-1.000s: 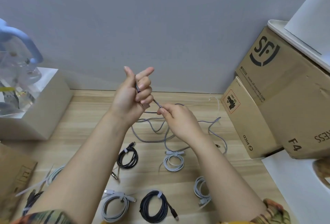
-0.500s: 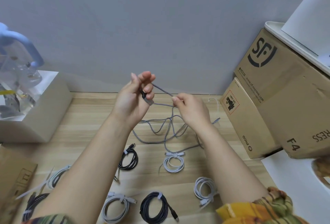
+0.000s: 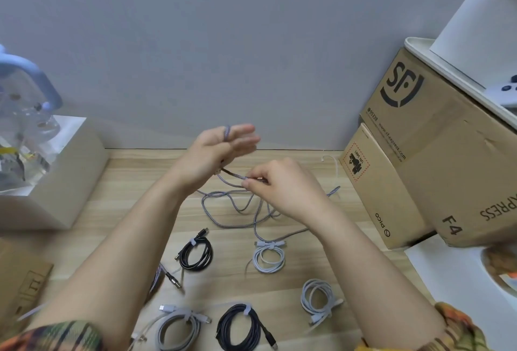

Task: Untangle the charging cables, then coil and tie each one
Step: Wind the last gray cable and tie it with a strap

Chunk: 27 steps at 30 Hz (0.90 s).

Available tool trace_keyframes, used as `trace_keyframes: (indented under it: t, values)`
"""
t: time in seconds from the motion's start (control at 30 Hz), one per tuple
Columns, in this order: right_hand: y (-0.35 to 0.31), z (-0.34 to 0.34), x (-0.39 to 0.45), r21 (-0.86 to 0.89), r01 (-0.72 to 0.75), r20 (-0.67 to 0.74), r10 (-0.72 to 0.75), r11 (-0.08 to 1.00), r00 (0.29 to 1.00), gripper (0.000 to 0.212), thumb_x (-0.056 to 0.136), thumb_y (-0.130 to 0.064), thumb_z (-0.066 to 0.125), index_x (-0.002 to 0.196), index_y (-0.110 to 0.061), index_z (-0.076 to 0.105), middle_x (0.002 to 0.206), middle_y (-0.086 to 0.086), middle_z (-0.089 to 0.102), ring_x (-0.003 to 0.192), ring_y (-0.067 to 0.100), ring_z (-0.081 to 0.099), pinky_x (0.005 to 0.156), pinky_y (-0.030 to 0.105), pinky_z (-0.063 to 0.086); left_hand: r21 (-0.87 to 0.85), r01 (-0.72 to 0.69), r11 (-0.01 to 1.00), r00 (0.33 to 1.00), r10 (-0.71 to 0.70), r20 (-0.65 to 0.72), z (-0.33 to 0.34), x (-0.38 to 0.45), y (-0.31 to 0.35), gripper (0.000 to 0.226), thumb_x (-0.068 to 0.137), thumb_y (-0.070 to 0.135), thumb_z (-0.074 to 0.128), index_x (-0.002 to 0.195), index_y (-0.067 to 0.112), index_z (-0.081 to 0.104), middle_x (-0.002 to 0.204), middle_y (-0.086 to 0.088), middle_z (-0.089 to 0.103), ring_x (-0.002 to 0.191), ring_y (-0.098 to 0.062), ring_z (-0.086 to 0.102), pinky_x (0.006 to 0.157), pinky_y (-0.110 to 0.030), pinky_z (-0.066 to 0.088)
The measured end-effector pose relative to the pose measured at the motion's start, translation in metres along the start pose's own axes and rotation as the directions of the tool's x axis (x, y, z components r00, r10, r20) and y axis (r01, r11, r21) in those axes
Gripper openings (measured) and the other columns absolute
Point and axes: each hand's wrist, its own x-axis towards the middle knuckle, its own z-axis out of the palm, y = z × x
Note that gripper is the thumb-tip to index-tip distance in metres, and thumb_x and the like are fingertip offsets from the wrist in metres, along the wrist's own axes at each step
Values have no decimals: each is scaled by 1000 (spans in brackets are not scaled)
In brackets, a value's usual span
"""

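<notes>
Looks like an office or storeroom corner, plain grey wall [image 3: 251, 29] at twelve o'clock, pale wood-laminate floor [image 3: 134, 183], stacked courier cartons [image 3: 436, 138] at three o'clock, white box [image 3: 64, 171] at nine o'clock.

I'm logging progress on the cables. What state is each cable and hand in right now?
Grey braided cable: loose, uncoiled, one turn over left fingers.
Black coil: tied.
White coil: tied.
Left hand: fingers straight, cable looped over them.
Right hand: pinches the cable.
</notes>
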Motion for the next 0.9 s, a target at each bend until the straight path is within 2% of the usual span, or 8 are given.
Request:
trace_keyframes:
  t: [0.13, 0.23, 0.4, 0.53, 0.63, 0.7, 0.8, 0.9]
  values:
    - [1, -18, 5, 46, -53, -125, 59, 998, 990, 21, 77, -50, 68, 83, -30, 72, 58, -8, 46, 75, 19, 53, 59, 28, 32, 329, 29, 944, 949, -129, 288, -5, -8, 6, 30, 98, -2, 33, 119, 1, 56, 82, 1, 70, 64, -4, 60, 53, -11, 39]
    - [2, -25, 10, 120, -37, -234, 65, 992, 970, 23, 67, -49, 76, 67, -27, 67, 55, -6, 50, 65, 17, 50, 55, 28, 33, 392, 47, 919, 917, -195, 348, -12, -9, 3, 29, 102, 20, 33, 107, 0, 53, 67, 0, 69, 68, -17, 68, 60, -19, 44]
    - [9, -26, 27, 417, 120, -435, 82, 901, 896, 14, 67, -30, 81, 65, -23, 69, 61, -8, 61, 59, 6, 51, 60, 28, 42, -53, 137, 989, 877, -96, 471, -19, -6, 2, 32, 92, 39, 50, 85, 10, 62, 47, 10, 27, 30, -3, 28, 44, -20, 43]
    - [4, -14, 42, 710, 235, -422, 135, 664, 897, 11, 86, -17, 67, 74, -17, 69, 68, -15, 66, 63, -5, 56, 68, 13, 40, -524, 244, 816, 775, 161, 611, -14, 1, 7, 26, 91, 34, 54, 98, 13, 68, 48, 9, 24, 31, -3, 23, 40, -15, 42]
    - [-6, 6, 50, 824, 135, -270, 173, 550, 947, 29, 97, -22, 51, 71, -28, 64, 51, -14, 48, 41, -2, 41, 47, 8, 32, -746, 313, 588, 760, 317, 568, -7, 7, 13, 39, 97, 17, 45, 131, -1, 50, 45, 2, 29, 33, -11, 32, 47, -22, 46]
    - [-9, 13, 54, 822, 19, -132, 158, 569, 979, 30, 98, -25, 47, 72, -24, 61, 53, -4, 40, 35, 0, 31, 38, 10, 25, -802, 249, 543, 818, 326, 474, -6, 10, 18, 43, 96, 15, 44, 136, -1, 42, 43, -4, 36, 35, -17, 44, 54, -27, 49]
    - [-11, 17, 53, 630, -79, -19, 117, 773, 993, 34, 98, -40, 42, 68, -27, 55, 55, -4, 40, 43, 4, 35, 44, 18, 29, -735, 40, 677, 962, 172, 210, -3, 17, 17, 48, 89, 20, 45, 136, 13, 39, 50, 5, 50, 43, -7, 53, 60, -22, 53]
    - [-11, 23, 52, 438, -93, 14, 96, 894, 995, 37, 99, -37, 38, 63, -30, 46, 58, -8, 42, 64, 19, 45, 63, 31, 37, -562, -75, 824, 993, 113, 34, -7, 23, 13, 41, 97, 12, 38, 137, 19, 35, 106, 5, 70, 93, -24, 70, 84, -35, 56]
